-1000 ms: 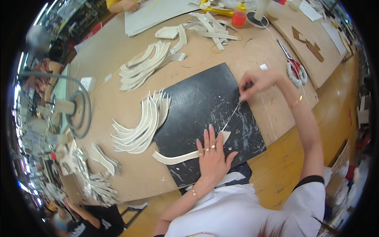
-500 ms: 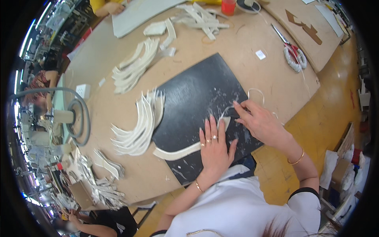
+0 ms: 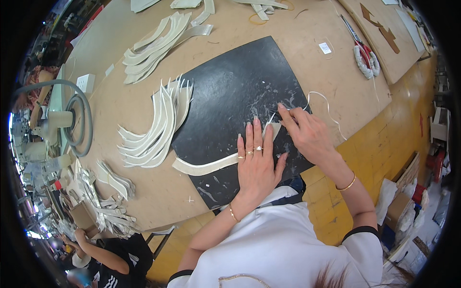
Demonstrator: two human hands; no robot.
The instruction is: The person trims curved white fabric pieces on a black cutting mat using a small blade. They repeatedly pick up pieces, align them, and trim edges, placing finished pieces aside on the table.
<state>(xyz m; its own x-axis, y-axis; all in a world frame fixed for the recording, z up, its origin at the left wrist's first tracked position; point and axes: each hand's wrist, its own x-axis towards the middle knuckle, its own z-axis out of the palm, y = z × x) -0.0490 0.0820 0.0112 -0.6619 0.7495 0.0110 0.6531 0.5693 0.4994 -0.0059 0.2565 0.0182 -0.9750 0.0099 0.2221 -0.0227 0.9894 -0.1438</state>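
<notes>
A curved off-white strip (image 3: 206, 167) lies along the lower part of a black mat (image 3: 225, 91). My left hand (image 3: 258, 165) rests flat on the strip's right portion, fingers stretched out and close together, thumb apart. Just to its right, my right hand (image 3: 309, 134) is closed, thumb and index finger pinched at the strip's right end. A thin white cord (image 3: 328, 103) comes out from behind the right hand and loops down past the mat's right edge. A short white end shows between the two hands. The exact grip on the cord is partly hidden by the fingers.
Left of the mat lies a fan of edged curved strips (image 3: 161, 127); more curved strips (image 3: 158, 45) lie beyond. Red-handled scissors (image 3: 365, 60) are at the far right. A smaller stack (image 3: 116, 180) is near left. A co-worker (image 3: 115, 257) sits at lower left.
The view has shifted, so the table sits higher and further left. My right hand has come closer to the strip's end, and less cord shows between the hands. The left hand stays flat on the strip.
</notes>
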